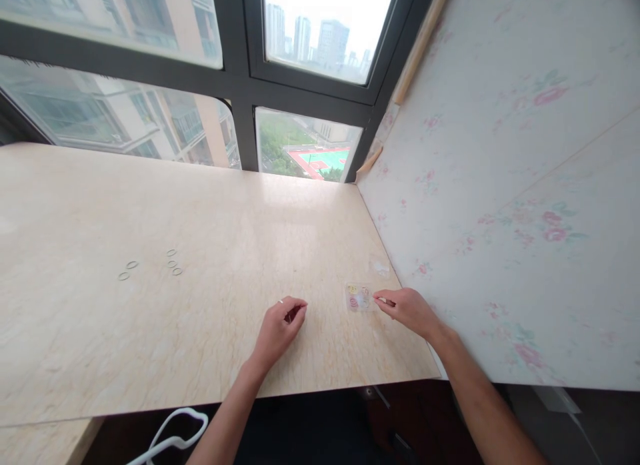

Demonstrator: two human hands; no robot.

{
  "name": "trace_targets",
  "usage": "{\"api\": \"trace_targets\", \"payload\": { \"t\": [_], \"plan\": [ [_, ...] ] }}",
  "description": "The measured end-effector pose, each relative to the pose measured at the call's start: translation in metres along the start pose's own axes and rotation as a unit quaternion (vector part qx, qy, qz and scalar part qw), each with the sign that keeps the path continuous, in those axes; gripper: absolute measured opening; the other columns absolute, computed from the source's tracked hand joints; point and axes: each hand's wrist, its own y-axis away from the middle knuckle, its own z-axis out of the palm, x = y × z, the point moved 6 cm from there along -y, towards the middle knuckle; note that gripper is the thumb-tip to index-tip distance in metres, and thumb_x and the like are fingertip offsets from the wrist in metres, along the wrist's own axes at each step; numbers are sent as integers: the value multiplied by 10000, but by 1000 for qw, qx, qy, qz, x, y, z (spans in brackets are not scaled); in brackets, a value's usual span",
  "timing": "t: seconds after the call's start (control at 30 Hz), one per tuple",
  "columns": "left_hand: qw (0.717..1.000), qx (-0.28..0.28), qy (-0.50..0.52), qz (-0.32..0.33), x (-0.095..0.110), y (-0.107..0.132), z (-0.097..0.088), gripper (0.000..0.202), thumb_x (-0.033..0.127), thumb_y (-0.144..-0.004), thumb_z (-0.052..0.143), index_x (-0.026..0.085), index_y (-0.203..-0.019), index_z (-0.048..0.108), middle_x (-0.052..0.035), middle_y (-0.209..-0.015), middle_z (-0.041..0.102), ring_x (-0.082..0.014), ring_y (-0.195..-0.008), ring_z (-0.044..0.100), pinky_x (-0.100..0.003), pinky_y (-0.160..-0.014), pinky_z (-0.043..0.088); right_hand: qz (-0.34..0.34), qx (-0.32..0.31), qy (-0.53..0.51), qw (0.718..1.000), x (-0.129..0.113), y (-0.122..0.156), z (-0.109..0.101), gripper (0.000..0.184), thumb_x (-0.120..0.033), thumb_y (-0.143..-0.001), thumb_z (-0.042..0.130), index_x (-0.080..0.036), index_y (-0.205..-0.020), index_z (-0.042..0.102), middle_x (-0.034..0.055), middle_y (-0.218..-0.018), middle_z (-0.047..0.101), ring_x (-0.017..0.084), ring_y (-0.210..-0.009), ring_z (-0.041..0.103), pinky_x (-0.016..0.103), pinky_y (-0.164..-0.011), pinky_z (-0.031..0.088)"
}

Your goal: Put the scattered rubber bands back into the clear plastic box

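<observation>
My left hand point(281, 326) rests on the pale marble-look tabletop point(200, 305), fingers curled in a pinch around something small and pale that I cannot make out. My right hand point(407, 310) lies to the right, its fingertips pinched on the right edge of a small clear packet point(359, 297) with pink and yellow printing. That packet lies flat on the table near the wall. Beyond it sits a scrap of clear plastic point(380, 267).
Several small thin rings point(150, 265) lie scattered on the table's left half. A floral-papered wall point(500, 218) bounds the table on the right, and a dark-framed window point(240, 85) runs along the back. A white cable point(175, 431) loops below the front edge.
</observation>
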Motion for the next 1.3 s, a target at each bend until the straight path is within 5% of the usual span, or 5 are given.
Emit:
{"api": "trace_targets", "payload": {
  "t": [0.6, 0.73, 0.93, 1.03, 1.3],
  "plan": [
    [995, 44, 68, -55, -8, 6, -21, 178, 302, -857, 537, 179, -822, 661, -30, -745, 672, -145, -664, 599, -245, -598, 461, 13, 74, -121, 990, -9, 50, 27, 353, -440, -903, 464, -200, -892, 723, -1, -531, 625, 151, -456, 570, 252, -501, 468],
    [993, 84, 34, -82, -28, 1, -64, 208, 347, -830, 554, 172, -827, 667, -38, -765, 677, -154, -676, 604, -260, -617, 471, 11, 84, -149, 985, -11, 62, 48, 385, -488, -894, 472, -205, -854, 731, 13, -586, 668, 158, -486, 612, 232, -485, 497],
    [957, 182, -156, -162, -65, -9, -177, 296, 379, -766, 567, 162, -954, 639, -11, -736, 635, -155, -642, 574, -274, -639, 466, -6, 148, -129, 980, -12, 62, 50, 410, -527, -880, 487, -214, -816, 743, 8, -584, 680, 140, -455, 619, 192, -486, 508],
    [928, 145, -282, -194, -81, -14, -216, 287, 334, -747, 545, 162, -951, 651, -30, -791, 651, -180, -703, 596, -297, -707, 462, -23, 160, -116, 980, -12, 61, 51, 408, -526, -883, 484, -223, -800, 745, 10, -609, 701, 143, -468, 643, 181, -480, 510],
    [876, -3, -443, -193, -106, -29, -239, 321, 225, -746, 503, 198, -1003, 693, -61, -917, 652, -223, -846, 613, -296, -733, 449, -57, 176, -95, 978, -15, 63, 52, 334, -473, -884, 498, -258, -812, 743, 13, -718, 750, 166, -559, 702, 183, -519, 537]
  ]
}}
